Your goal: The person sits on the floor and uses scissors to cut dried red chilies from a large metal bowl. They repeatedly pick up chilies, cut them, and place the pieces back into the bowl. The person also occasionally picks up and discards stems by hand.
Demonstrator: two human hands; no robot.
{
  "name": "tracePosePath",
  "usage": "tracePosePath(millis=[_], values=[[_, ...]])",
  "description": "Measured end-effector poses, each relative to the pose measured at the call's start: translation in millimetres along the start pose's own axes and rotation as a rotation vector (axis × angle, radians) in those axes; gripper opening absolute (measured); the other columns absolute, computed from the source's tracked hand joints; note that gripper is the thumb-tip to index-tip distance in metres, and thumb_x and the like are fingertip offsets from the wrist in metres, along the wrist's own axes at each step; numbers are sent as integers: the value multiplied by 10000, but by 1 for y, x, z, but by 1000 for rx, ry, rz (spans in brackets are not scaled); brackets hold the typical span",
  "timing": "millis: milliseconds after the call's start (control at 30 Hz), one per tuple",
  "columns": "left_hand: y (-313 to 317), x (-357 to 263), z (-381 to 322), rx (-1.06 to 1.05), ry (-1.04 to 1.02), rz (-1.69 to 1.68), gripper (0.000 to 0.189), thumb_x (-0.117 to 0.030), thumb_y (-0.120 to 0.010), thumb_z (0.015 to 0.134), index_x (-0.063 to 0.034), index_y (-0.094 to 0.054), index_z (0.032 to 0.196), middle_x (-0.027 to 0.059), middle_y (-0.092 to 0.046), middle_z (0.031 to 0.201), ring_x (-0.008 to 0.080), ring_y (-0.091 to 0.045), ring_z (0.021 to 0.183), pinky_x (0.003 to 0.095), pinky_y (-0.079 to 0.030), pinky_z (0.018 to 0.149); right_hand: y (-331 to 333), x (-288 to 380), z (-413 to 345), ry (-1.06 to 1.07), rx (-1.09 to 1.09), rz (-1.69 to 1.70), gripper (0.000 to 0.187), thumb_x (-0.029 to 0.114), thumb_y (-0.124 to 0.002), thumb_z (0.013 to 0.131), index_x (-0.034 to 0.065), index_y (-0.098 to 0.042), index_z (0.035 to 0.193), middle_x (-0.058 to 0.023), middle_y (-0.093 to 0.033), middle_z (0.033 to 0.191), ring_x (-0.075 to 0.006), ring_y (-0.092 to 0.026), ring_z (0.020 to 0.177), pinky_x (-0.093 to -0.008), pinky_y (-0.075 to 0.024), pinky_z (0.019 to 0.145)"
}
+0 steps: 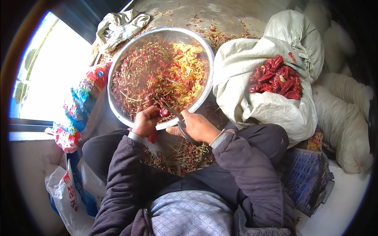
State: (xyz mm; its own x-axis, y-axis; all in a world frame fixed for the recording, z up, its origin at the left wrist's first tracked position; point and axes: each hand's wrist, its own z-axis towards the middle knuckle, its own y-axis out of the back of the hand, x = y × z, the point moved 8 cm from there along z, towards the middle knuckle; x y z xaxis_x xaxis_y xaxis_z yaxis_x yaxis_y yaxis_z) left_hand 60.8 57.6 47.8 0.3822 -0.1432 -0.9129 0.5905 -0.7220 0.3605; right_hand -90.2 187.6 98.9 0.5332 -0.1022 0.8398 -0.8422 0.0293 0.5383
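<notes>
My right hand [199,126] grips a pair of scissors [174,112], whose blades stand apart over the near rim of a round metal basin [208,85]. Close to the blade tips, my left hand [146,121] holds dried red chili peppers [152,135]; part of a pepper hangs below the hand and a red piece shows beside the blades. Chili stems and red scraps [133,70] fill much of the basin, with yellow chili seeds [189,65] heaped towards its right side. Whether the blades touch a pepper, I cannot tell.
An opened white woven sack [233,59] of dried red chilies [277,78] stands right of the basin. More full sacks [339,124] lie behind it. Blue plastic crates [307,180] are at the lower right. Stems and scraps [192,156] lie between my legs; plastic bags [71,197] are left.
</notes>
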Motion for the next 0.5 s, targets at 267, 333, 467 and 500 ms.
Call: tracePosePath(millis=[267,333,467,500], values=[[-61,-10,-25,209,7,132,282,47,-680,848,-24,-664,1120,-5,-669,861,73,-588,799,262,-499,723,-13,-1,-47,-191,-80,-115,567,563,-640,910,3,-557,935,-270,-648,730,-477,-657,757,-560,-507,686],[-75,-11,-27,278,8,-162,328,81,-648,871,10,-629,1191,33,-706,1003,101,-641,919,273,-526,825,-19,0,-57,-212,-144,-162,557,558,-642,912,9,-557,951,-267,-647,731,-475,-656,756,-560,-509,689],[-87,-12,-32,353,49,-208,363,9,-689,910,34,-588,1258,61,-710,1082,144,-665,997,288,-531,891,-23,0,-69,-203,-255,-223,547,547,-646,915,11,-547,963,-268,-637,727,-477,-652,742,-564,-511,689],[-86,-11,-33,343,89,-224,358,-17,-698,917,37,-590,1255,59,-710,1080,143,-665,995,286,-530,892,-21,-1,-71,-205,-280,-241,547,546,-646,915,10,-544,960,-269,-636,726,-477,-651,738,-564,-511,687]])
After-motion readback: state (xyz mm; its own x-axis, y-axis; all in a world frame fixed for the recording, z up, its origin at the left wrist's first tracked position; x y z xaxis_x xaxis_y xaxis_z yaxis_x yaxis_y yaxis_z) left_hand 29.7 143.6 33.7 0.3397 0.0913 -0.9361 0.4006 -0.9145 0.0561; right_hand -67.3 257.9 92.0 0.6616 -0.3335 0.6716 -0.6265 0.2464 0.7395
